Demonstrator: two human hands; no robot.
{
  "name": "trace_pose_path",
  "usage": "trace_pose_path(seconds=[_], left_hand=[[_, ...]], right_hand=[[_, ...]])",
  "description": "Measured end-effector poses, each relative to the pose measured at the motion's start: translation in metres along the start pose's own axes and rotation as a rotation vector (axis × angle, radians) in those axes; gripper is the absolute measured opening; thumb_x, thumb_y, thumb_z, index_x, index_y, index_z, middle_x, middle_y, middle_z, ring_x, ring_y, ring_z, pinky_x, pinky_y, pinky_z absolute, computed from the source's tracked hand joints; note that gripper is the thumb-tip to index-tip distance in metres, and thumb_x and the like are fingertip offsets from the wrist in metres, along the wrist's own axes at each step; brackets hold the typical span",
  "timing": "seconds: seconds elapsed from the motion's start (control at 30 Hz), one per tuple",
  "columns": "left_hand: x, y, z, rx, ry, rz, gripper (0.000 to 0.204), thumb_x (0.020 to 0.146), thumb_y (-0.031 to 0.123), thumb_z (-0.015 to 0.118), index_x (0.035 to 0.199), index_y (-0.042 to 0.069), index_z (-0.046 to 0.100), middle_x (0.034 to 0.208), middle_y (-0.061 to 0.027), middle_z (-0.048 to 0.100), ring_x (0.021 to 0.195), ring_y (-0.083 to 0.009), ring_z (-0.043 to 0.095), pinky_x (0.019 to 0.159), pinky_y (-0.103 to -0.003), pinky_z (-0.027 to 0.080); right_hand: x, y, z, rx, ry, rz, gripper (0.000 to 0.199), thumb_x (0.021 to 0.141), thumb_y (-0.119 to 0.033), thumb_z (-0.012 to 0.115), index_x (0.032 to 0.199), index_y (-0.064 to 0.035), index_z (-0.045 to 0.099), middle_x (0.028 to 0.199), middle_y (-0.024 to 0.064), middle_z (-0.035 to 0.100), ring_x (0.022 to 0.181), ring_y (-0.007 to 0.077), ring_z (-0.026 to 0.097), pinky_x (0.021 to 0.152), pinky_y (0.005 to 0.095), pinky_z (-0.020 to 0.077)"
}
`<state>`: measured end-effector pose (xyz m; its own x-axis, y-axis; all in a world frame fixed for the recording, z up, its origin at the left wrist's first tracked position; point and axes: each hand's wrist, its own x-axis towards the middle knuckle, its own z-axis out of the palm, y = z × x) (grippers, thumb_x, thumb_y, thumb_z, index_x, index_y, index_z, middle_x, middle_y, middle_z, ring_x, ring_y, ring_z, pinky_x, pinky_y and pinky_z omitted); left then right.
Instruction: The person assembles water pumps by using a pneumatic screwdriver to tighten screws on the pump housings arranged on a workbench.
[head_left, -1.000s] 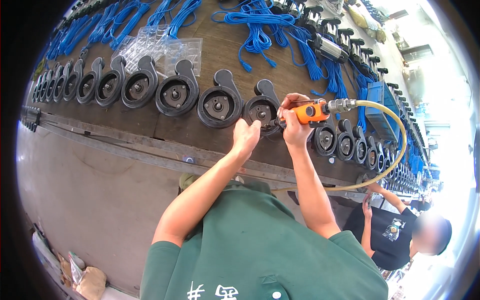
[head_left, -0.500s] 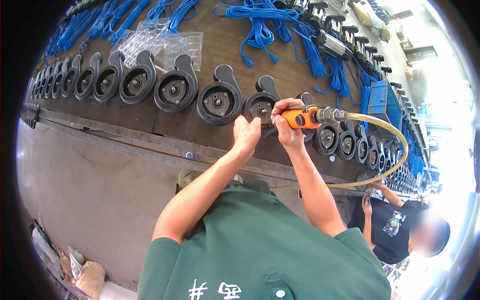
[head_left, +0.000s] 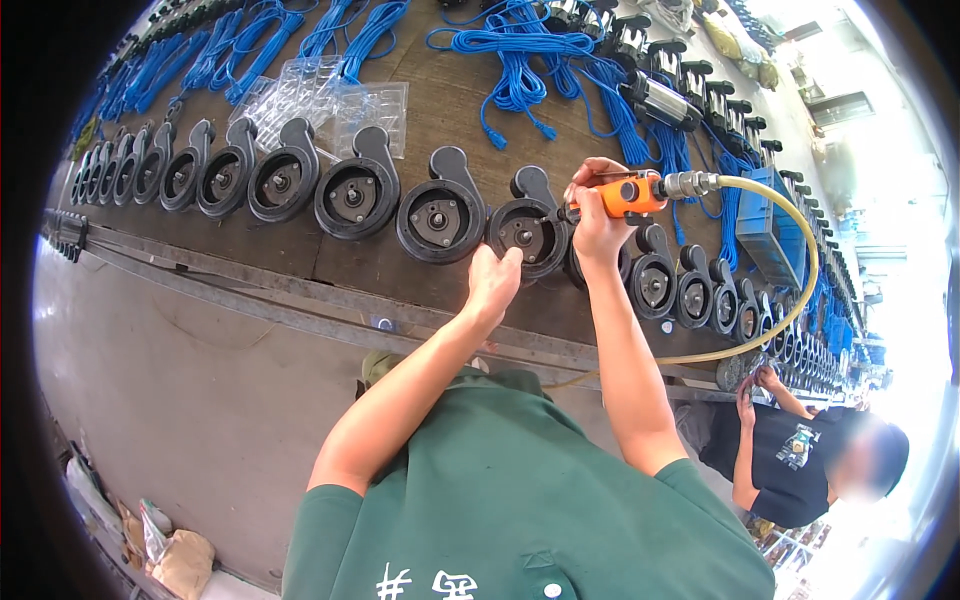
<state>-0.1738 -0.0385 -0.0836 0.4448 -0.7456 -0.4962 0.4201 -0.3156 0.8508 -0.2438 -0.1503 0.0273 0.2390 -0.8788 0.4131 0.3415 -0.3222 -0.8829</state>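
My right hand [head_left: 598,222] is wrapped round an orange air screwdriver [head_left: 628,198] with a metal hose coupling at its back end. Its tip points left, at the right edge of a round black pump housing [head_left: 526,238] with a short spout on top. Whether the tip touches a screw is too small to tell. At the housing's lower left rim, my left hand [head_left: 494,284] is closed on it, thumb up against the edge. Inside the housing a metal plate with a central shaft and small screws shows. Another such housing [head_left: 440,222] stands just left of it.
A long row of similar black housings [head_left: 358,197] lines the table's near edge. A pale hose [head_left: 812,290] loops right from the tool. Behind lie blue cable bundles [head_left: 515,75], clear plastic trays [head_left: 370,112] and a blue crate [head_left: 770,235]. A co-worker [head_left: 790,455] in black is at the right.
My right hand has drawn the air screwdriver up and to the right, uncovering more of the housing. My left hand stays at the rim, slightly lower in view.
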Motion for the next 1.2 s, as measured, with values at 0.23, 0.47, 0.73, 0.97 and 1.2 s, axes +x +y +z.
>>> trace_pose_path(seconds=[0.23, 0.47, 0.73, 0.97, 1.2], left_hand=[[-0.011, 0.017, 0.003, -0.033, 0.019, 0.031, 0.025, 0.086, 0.011, 0.058, 0.105, -0.004, 0.065, 0.097, -0.0157, 0.07, 0.087, -0.0234, 0.067, 0.078, -0.037, 0.052], [-0.014, 0.014, 0.002, -0.021, 0.062, 0.013, 0.033, 0.085, 0.013, 0.058, 0.113, -0.003, 0.067, 0.103, -0.0173, 0.072, 0.095, -0.025, 0.068, 0.087, -0.039, 0.052], [-0.013, 0.009, 0.004, -0.048, 0.044, 0.008, 0.022, 0.087, 0.011, 0.061, 0.102, -0.004, 0.066, 0.092, -0.0114, 0.069, 0.076, -0.0187, 0.065, 0.066, -0.034, 0.053], [-0.087, 0.053, 0.004, -0.012, -0.402, -0.414, 0.025, 0.094, 0.019, 0.065, 0.106, -0.003, 0.068, 0.099, -0.0119, 0.069, 0.084, -0.0255, 0.067, 0.073, -0.039, 0.056], [-0.031, 0.097, 0.064, 1.178, -0.324, 1.021, 0.032, 0.081, 0.02, 0.077, 0.111, 0.008, 0.075, 0.124, -0.0191, 0.062, 0.118, -0.0372, 0.053, 0.102, -0.044, 0.045]], right_hand=[[0.0, 0.014, -0.002, -0.003, -0.008, 0.007, 0.027, 0.079, 0.01, 0.059, 0.105, 0.0024, 0.061, 0.086, 0.0079, 0.066, 0.067, 0.0121, 0.063, 0.06, 0.024, 0.0519], [0.001, 0.018, 0.0, -0.019, -0.184, 0.111, 0.025, 0.077, 0.01, 0.063, 0.1, 0.001, 0.063, 0.088, 0.0064, 0.067, 0.077, 0.0117, 0.065, 0.065, 0.0238, 0.0534], [0.004, 0.015, 0.01, -0.069, -0.155, -0.005, 0.026, 0.076, 0.009, 0.064, 0.101, 0.0015, 0.062, 0.091, 0.0067, 0.068, 0.08, 0.0122, 0.066, 0.073, 0.0274, 0.0546], [-0.008, -0.072, -0.029, 0.085, 0.021, -0.084, 0.028, 0.083, 0.006, 0.063, 0.11, 0.0017, 0.061, 0.093, 0.008, 0.067, 0.078, 0.0106, 0.063, 0.068, 0.0235, 0.0525], [-0.041, -0.103, -0.104, 0.018, 0.219, -0.123, 0.028, 0.084, 0.008, 0.062, 0.11, 0.0, 0.059, 0.093, 0.0075, 0.066, 0.078, 0.0097, 0.062, 0.068, 0.0237, 0.0531]])
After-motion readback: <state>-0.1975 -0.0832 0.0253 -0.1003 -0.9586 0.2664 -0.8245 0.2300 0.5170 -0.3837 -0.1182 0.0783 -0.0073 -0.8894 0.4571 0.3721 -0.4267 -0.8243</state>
